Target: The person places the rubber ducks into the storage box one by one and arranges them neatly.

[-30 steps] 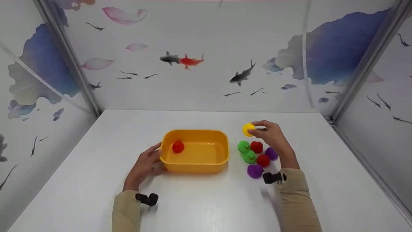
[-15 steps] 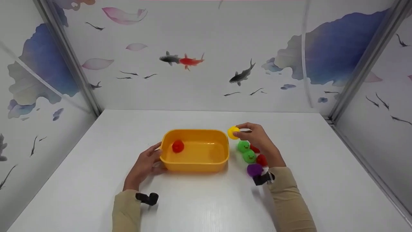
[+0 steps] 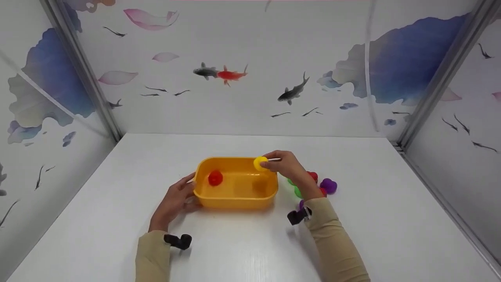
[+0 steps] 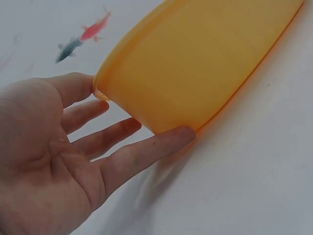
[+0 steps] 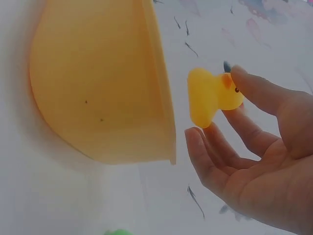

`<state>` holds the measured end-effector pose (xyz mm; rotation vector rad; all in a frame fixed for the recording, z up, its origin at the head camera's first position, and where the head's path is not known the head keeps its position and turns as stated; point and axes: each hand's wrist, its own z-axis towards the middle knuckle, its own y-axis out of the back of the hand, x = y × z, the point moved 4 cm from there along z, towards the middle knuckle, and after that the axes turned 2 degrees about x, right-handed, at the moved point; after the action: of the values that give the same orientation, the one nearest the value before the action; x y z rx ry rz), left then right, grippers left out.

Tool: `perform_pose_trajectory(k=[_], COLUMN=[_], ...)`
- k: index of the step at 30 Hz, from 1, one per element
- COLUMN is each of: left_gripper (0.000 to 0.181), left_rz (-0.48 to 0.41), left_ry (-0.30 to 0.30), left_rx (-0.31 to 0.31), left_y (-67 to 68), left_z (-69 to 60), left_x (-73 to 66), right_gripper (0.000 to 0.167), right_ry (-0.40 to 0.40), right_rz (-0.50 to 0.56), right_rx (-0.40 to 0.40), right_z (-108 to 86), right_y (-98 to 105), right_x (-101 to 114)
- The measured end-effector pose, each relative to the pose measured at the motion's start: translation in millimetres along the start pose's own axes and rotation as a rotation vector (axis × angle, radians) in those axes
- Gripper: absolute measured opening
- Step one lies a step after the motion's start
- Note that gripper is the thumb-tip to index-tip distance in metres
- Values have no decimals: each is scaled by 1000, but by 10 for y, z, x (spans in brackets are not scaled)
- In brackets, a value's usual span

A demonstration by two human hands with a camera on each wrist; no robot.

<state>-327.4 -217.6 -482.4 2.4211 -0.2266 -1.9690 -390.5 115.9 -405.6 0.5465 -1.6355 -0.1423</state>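
A yellow rubber duck (image 5: 210,95) is pinched between the thumb and fingers of my right hand (image 3: 287,164). In the head view this hand holds the duck above the right back part of the orange-yellow plastic basin (image 3: 235,203). My left hand (image 3: 176,201) touches the basin's left end. Its fingers (image 4: 146,152) are fairly straight, reaching from the rim to the lower wall in the left wrist view. Inside the basin, toward the left, lies a red toy (image 3: 215,178).
Right of the basin, small toys are clustered, partly hidden by my right arm: a purple one (image 3: 328,186), red ones (image 3: 312,176), green ones (image 5: 119,232) and another purple one. The white table (image 3: 235,250) is bordered by printed walls (image 3: 250,109) at the back and sides.
My right hand has carried the yellow duck leftward, from beyond the toy cluster to above the basin. The left hand and basin have stayed in place.
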Motion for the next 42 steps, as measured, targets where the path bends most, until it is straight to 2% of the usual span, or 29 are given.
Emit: perform_pose_trajectory(k=[4,7,12,19,26,31,36,42], left_gripper=[53,53,54,54,53,52,51,52], left_rz=[-16,-9,-10,-9,8,9,8,8], left_ry=[-22,-14,-9,-9,5,-10,-11,-6], left_rx=[17,22,24,19,8,11,15,1], left_y=[5,4,-4,-18,-6,4,-18,-17], left_z=[-11,-21,-24,-29,-29,-41,-55,-35], left_x=[-10,-12,-11,-12,-10,-23,0,-14], right_gripper=[35,35,34,33,39,45,40,36], right_ry=[-19,-46,-43,-50,-89,-111,-116,-143], right_rz=[-5,-22,-38,-10,17,14,3,-32], right_rx=[6,18,60,96,89,87,67,50], right_z=[73,129,218,287,356,395,387,399], right_y=[-112,-196,-329,-512,-679,-807,-924,-973], right_x=[90,141,210,250,258,250,220,208])
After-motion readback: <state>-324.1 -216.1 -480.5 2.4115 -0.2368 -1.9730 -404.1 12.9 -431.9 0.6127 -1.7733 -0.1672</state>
